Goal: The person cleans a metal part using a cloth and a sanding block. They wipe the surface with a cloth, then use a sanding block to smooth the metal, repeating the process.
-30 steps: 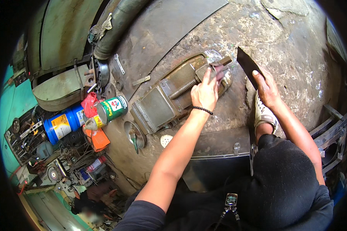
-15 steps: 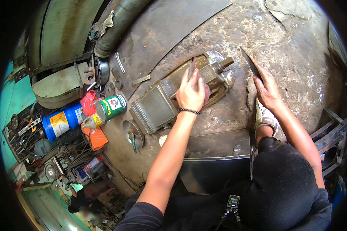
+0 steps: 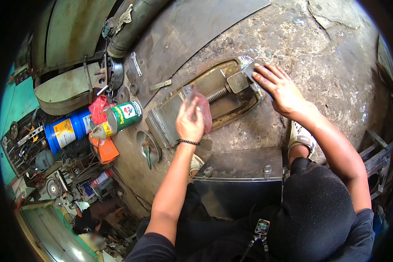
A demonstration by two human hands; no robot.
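A greasy machine vise (image 3: 166, 124) lies slantwise on the floor, its threaded screw (image 3: 217, 94) and square block (image 3: 237, 82) bare toward the right. Over the vise's middle, my left hand (image 3: 190, 124) is closed on a reddish, flat, sheet-like piece (image 3: 204, 111); motion blur hides its kind. At the vise's right end my right hand (image 3: 284, 89) grips a dark flat plate (image 3: 250, 70), fingers lying along its top. The plate covers the screw's end, and whether it touches the vise I cannot tell.
Left of the vise stand a metal bowl (image 3: 149, 146) with a green-handled tool, a green can (image 3: 125, 117) and a blue bucket (image 3: 67, 133). A wrench (image 3: 136, 64) lies beyond. A metal box (image 3: 244, 163) sits before me; a large metal sheet (image 3: 183, 35) lies at the back.
My left hand has moved left and nearer with the reddish piece, uncovering the screw. My right hand has swung left, bringing the dark plate from beside the vise onto its right end.
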